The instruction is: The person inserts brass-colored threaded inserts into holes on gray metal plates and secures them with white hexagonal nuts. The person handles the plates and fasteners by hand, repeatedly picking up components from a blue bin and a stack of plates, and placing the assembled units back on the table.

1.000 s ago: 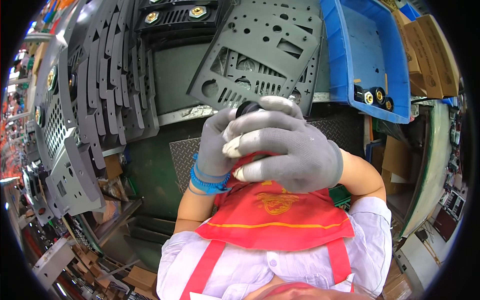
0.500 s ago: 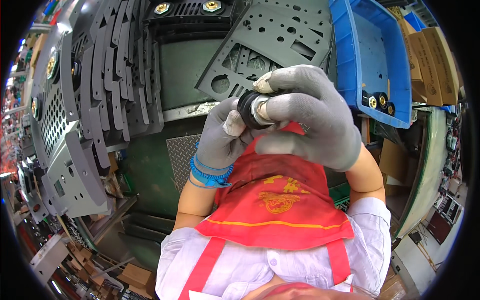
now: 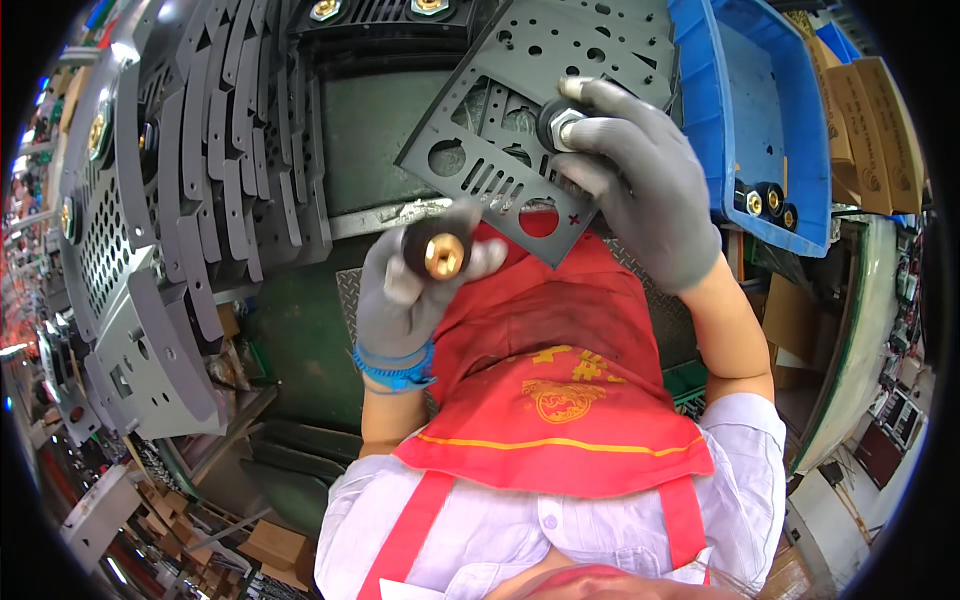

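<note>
My left hand (image 3: 395, 300), in a grey glove with a blue band at the wrist, grips a round black fitting with a brass centre (image 3: 443, 256). It is raised left of the red apron, brass end showing. My gloved right hand (image 3: 645, 185) is up and to the right. Its fingers pinch a silver hex nut (image 3: 566, 128), with a black ring (image 3: 547, 124) against the nut's left side. Both parts are above a grey metal panel (image 3: 550, 50) with round holes, slots and square cutouts. Apart from each other, the hands hold the separate pieces.
Several perforated grey metal brackets (image 3: 200, 130) stand in a row at the left. A blue plastic bin (image 3: 708, 110) at the right holds several black and brass fittings (image 3: 770, 199). Cardboard boxes (image 3: 862, 130) are beyond it. Brass fittings sit in a black panel (image 3: 380, 12) at the back.
The fitting has come apart between my hands. My left hand moved left and down with the brass-centred piece; my right hand moved up and right with the nut and ring, uncovering the panel's near corner.
</note>
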